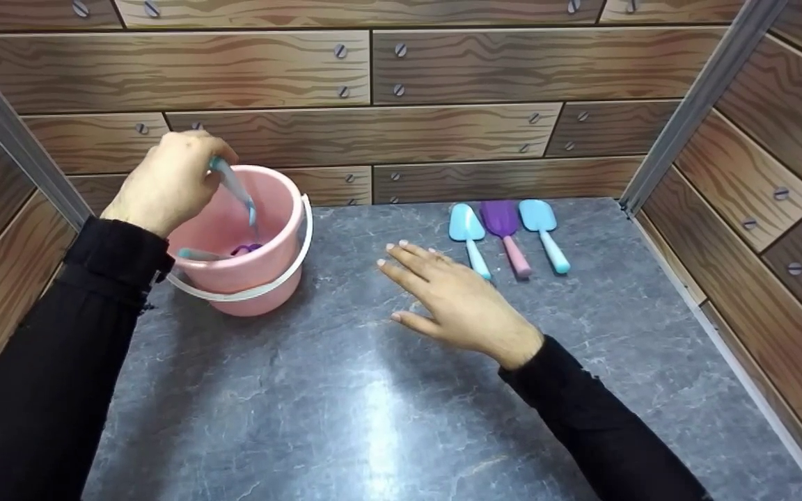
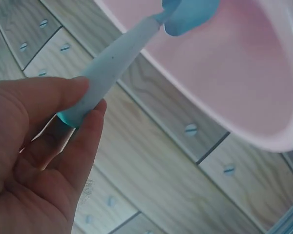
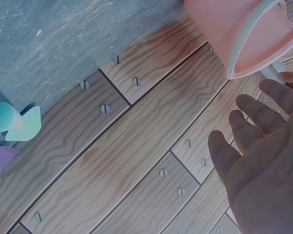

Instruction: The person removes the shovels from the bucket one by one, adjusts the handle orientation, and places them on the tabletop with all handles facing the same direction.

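Observation:
A pink bucket (image 1: 255, 278) with a white handle stands on the left of the grey table. Above its rim my left hand (image 1: 171, 174) pinches the end of a pale blue tool handle (image 1: 234, 182); in the left wrist view thumb and fingers hold that handle (image 2: 115, 61), and its blue blade (image 2: 193, 17) hangs inside the bucket. Inside lie a teal-ended handle (image 1: 199, 255) and something purple (image 1: 246, 248). My right hand (image 1: 460, 303) hovers palm down with spread fingers, holding nothing, just in front of a light blue trowel (image 1: 467, 224).
Right of that trowel lie a purple shovel (image 1: 500, 218) with a pink handle and a blue shovel (image 1: 538, 216) with a turquoise handle. Wood-patterned walls (image 1: 457, 66) enclose the table (image 1: 289, 410) at the back and sides, with grey metal posts at both back corners.

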The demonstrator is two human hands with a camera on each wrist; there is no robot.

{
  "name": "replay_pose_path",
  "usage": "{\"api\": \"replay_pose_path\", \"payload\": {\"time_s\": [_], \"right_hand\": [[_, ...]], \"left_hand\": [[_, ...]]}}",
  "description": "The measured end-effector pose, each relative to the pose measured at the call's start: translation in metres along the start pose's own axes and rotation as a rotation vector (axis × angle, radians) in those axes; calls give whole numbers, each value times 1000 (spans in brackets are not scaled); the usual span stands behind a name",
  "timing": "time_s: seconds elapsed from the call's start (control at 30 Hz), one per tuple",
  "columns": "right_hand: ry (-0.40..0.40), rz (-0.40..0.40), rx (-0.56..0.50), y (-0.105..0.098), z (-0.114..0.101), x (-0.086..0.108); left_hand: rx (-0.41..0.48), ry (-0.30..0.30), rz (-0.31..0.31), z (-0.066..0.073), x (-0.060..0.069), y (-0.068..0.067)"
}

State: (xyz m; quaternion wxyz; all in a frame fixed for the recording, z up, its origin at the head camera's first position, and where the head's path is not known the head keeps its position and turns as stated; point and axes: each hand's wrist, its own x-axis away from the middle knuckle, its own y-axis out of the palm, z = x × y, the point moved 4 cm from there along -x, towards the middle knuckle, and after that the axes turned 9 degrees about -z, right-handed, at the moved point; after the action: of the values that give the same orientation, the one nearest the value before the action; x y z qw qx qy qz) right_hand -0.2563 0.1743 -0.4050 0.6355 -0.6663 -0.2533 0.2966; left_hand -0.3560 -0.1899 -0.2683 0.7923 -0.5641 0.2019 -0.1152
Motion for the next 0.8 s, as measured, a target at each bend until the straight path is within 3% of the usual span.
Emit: {"api": "replay_pose_path", "payload": {"time_s": [0.37,0.8], "right_hand": [[8,11,6,-2,2,1],[22,10,-4,-4,5,3]], "left_hand": [[-27,31,188,26,18,-17],[-83,77,291,41,26,-25]]}}
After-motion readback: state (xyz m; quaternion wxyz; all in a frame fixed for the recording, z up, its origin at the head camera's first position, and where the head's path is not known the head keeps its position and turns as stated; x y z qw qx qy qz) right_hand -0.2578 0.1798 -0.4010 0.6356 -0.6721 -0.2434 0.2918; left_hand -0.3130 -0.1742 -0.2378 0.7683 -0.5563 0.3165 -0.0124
